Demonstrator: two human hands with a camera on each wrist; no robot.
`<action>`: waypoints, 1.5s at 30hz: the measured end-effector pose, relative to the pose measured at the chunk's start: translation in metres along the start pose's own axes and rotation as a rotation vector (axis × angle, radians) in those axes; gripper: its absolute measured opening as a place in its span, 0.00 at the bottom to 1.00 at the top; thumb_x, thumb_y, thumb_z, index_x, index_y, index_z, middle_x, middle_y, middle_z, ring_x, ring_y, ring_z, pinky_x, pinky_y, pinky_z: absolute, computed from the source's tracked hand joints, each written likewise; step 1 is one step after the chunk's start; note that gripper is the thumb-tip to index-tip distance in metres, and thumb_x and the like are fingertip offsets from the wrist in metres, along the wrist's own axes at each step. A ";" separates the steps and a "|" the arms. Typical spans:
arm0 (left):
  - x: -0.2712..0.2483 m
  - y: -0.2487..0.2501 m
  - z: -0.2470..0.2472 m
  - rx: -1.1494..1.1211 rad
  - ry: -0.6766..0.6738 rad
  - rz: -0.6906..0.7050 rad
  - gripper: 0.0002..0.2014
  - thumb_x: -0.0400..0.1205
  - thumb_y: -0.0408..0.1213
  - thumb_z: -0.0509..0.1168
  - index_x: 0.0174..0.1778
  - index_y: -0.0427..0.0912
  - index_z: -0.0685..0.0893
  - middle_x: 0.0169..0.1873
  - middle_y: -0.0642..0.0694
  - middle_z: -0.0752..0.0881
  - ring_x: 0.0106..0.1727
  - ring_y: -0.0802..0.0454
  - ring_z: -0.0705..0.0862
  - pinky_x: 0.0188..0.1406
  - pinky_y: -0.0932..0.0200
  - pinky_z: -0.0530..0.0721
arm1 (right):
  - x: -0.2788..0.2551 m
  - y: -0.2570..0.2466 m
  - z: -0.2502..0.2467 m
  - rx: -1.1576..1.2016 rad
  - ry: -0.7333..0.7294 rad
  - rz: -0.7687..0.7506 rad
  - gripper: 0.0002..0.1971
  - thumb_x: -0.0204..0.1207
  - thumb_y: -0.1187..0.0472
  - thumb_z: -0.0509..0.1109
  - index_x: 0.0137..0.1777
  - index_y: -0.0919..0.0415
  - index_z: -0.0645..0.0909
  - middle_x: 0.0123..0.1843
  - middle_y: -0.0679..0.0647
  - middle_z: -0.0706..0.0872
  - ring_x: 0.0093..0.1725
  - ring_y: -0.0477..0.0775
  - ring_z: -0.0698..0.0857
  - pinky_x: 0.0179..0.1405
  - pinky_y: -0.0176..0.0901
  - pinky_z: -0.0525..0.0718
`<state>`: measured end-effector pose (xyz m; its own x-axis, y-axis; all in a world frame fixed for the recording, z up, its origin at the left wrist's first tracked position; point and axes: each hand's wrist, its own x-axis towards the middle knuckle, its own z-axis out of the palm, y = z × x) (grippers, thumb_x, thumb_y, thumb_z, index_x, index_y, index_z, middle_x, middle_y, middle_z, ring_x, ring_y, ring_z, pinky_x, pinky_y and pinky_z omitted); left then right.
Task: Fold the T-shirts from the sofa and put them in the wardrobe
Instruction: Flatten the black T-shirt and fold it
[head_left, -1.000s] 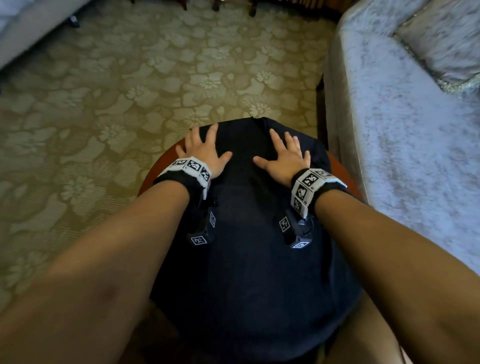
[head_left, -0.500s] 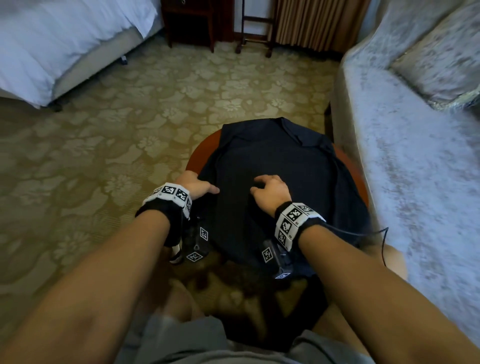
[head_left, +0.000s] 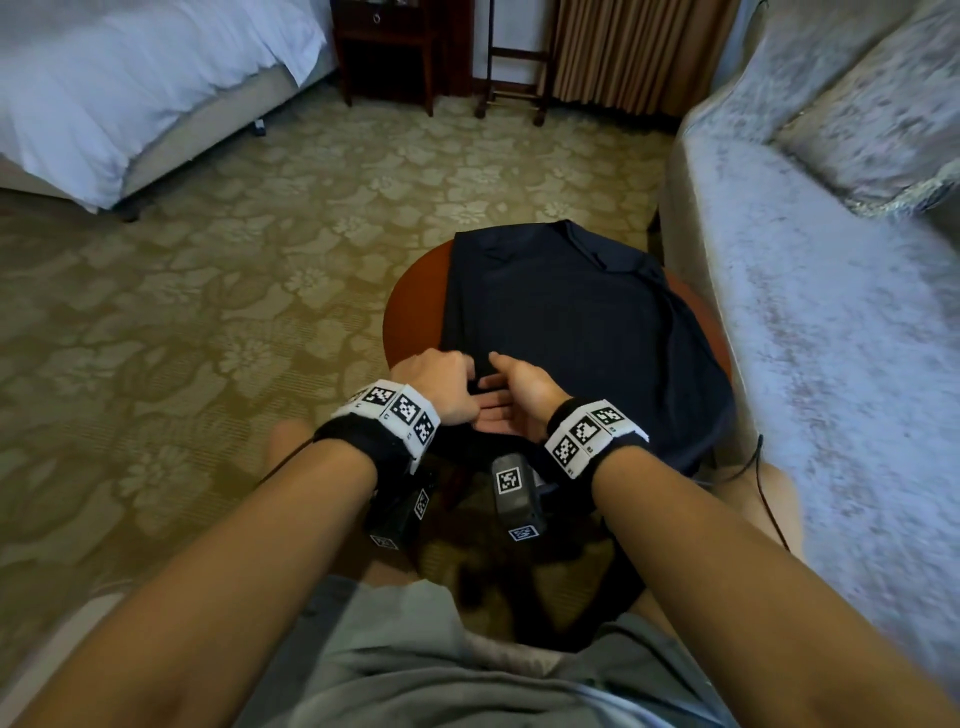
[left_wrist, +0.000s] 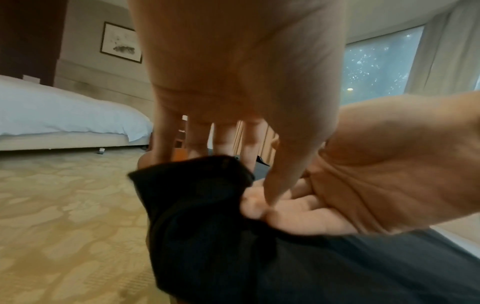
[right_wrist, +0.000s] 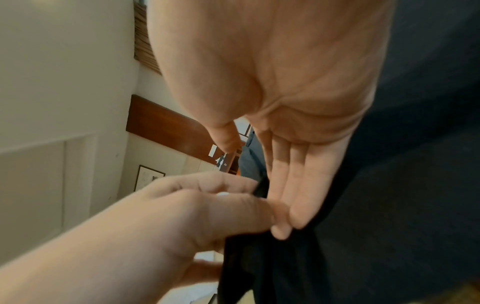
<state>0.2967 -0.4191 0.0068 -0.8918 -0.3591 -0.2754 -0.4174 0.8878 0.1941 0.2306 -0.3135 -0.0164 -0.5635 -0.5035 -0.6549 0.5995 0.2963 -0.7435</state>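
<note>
Item: dark T-shirt (head_left: 566, 332), soft matte knit, limp, spread over a round red-brown counter (head_left: 410, 306) beside the pale plush sofa (head_left: 810, 322).

Left hand (head_left: 441, 382): fingers curled, pinching the near hem.

Right hand (head_left: 519, 395): fingers straight, flat against the cloth beside it.

Advice: grip both hem corners evenly, keep the edge taut, lift toward the collar.

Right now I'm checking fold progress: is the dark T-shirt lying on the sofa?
No, the dark T-shirt lies on the round red-brown table beside the sofa, with both hands at its near edge.
</note>
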 end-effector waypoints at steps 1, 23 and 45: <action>0.000 -0.002 0.002 -0.008 -0.071 -0.004 0.27 0.74 0.45 0.72 0.71 0.54 0.79 0.66 0.46 0.83 0.65 0.45 0.81 0.56 0.54 0.82 | -0.001 0.003 0.000 0.009 -0.005 0.015 0.21 0.87 0.46 0.58 0.60 0.67 0.74 0.43 0.64 0.84 0.37 0.58 0.86 0.37 0.49 0.87; -0.018 -0.024 -0.002 -0.295 0.202 -0.037 0.18 0.83 0.39 0.65 0.65 0.35 0.72 0.56 0.34 0.82 0.55 0.36 0.84 0.42 0.52 0.81 | -0.005 0.009 0.012 0.035 -0.160 0.055 0.28 0.82 0.39 0.62 0.61 0.67 0.78 0.51 0.64 0.89 0.49 0.61 0.90 0.48 0.53 0.89; 0.038 0.130 0.009 -0.173 -0.119 0.249 0.09 0.81 0.41 0.68 0.50 0.40 0.87 0.53 0.44 0.87 0.56 0.45 0.84 0.55 0.50 0.86 | -0.029 0.029 -0.205 -0.089 0.836 -0.085 0.17 0.66 0.57 0.69 0.50 0.69 0.84 0.44 0.65 0.88 0.44 0.65 0.88 0.39 0.49 0.88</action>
<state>0.2102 -0.3151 0.0129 -0.9479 -0.0915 -0.3052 -0.2212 0.8785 0.4235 0.1473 -0.1243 -0.0467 -0.8607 0.2287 -0.4549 0.5090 0.3647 -0.7797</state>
